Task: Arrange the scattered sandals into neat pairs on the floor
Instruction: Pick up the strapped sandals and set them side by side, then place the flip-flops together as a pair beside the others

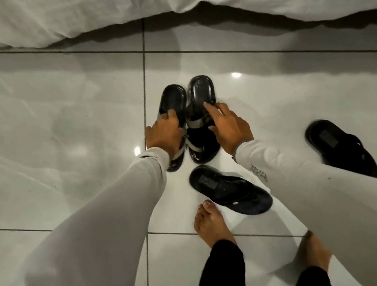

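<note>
Here, both hands point(165, 136) on sandals point(198, 98)

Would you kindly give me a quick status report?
Left hand, right hand on grey-strapped pair, side by side. Two black sandals unpaired. Nothing blocking.

1. Two strapped sandals point(201, 119) are sitting side by side, touching, mid-floor point(62, 135).
2. Bed sheet point(93, 9) is hanging behind them.
3. One flip-flop point(230, 189) is lying just in front, by a bare foot point(211, 223).
4. Another flip-flop point(340, 148) is lying well off right.
</note>
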Tool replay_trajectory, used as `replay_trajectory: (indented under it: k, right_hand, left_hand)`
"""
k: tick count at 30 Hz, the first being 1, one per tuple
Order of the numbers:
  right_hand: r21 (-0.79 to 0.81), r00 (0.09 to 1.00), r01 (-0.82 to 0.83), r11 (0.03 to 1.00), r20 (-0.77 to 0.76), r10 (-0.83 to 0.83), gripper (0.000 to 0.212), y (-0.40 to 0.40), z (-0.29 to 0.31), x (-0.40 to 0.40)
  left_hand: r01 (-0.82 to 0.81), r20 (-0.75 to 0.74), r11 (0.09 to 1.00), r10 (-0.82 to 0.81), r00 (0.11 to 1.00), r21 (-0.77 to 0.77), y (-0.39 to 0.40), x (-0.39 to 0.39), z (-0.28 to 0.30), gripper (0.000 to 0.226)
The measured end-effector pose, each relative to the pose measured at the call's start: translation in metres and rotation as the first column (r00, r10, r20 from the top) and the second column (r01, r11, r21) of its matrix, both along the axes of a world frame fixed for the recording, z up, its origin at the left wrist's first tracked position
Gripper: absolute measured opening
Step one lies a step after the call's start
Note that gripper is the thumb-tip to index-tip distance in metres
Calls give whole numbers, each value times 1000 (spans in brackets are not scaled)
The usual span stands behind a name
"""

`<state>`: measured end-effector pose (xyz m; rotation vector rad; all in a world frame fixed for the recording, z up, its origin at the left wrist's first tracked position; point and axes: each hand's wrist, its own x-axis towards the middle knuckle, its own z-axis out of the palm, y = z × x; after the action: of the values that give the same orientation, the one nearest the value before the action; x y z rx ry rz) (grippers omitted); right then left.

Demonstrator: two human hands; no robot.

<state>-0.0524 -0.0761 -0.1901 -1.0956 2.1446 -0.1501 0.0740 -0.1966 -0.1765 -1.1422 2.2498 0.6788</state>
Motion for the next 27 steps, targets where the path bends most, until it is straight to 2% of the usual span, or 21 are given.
replay_trajectory:
  k: [4,6,10,12,15,16,18,20,22,27]
  right_hand:
    - [174,999,8,985,-48,1,65,67,11,-25]
    - [296,997,1,955,-70,20,66,113,11,-44]
    - [527,986,-43,849,-114,121,59,203,3,-95]
    - [597,976,-49,801,-142,165,60,242,-4,-123]
    - [642,941,-86,762,-198,274,68,287,-16,-164]
    - [657,929,-109,746,-200,312,65,299,-20,-175]
    - [667,909,-172,725,-175,377,49,319,-24,-191]
    - [646,888,-236,726,-160,431,34,328,-19,-198]
    - [602,885,-283,747,-137,445,30,333,-6,-205]
    - [513,914,-338,789,-21,405,39,336,28,-218]
  left_hand:
    - [-92,-129,996,91,988,-3,46,0,11,38]
    - [-124,-123,990,132,984,73,81,3,9,34]
    - [-161,127,938,127,984,306,168,-3,-10,39]
    - [-197,208,901,123,970,386,218,-13,-25,52]
    - [-311,303,867,198,932,389,277,-31,-45,75]
    - [-362,319,852,247,915,377,292,-36,-51,77]
    - [-426,327,842,320,889,333,313,-43,-55,65]
    - [-402,318,868,308,897,292,328,-50,-47,51]
    - [-346,294,892,261,919,289,343,-63,-29,48]
    - [-145,209,955,91,974,258,363,-112,7,38]
